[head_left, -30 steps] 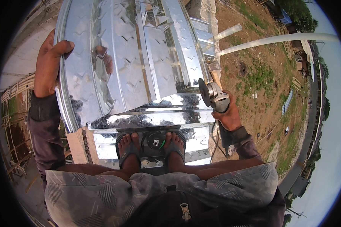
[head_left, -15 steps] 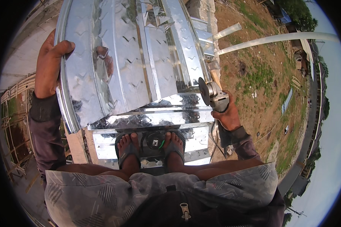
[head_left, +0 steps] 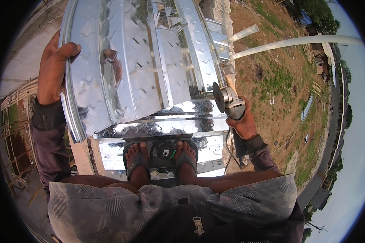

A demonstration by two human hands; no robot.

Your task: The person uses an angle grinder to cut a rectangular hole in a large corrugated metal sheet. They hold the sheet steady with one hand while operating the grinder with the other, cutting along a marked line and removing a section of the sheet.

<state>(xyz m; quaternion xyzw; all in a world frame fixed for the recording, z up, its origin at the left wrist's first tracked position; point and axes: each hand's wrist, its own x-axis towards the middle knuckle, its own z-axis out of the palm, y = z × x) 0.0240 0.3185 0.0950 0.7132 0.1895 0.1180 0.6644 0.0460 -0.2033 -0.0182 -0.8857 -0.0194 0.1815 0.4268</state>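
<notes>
The silver sheet (head_left: 134,65) bears chevron marks.

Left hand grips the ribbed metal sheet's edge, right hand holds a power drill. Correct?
Not a power drill: the head view shows the right hand holding an angle grinder. The left hand does grip the edge of the ribbed metal sheet.

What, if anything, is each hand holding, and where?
Left hand: the shiny silver ribbed metal sheet, by its left edge. Right hand: the grey angle grinder with a dark round disc, by its body.
</notes>
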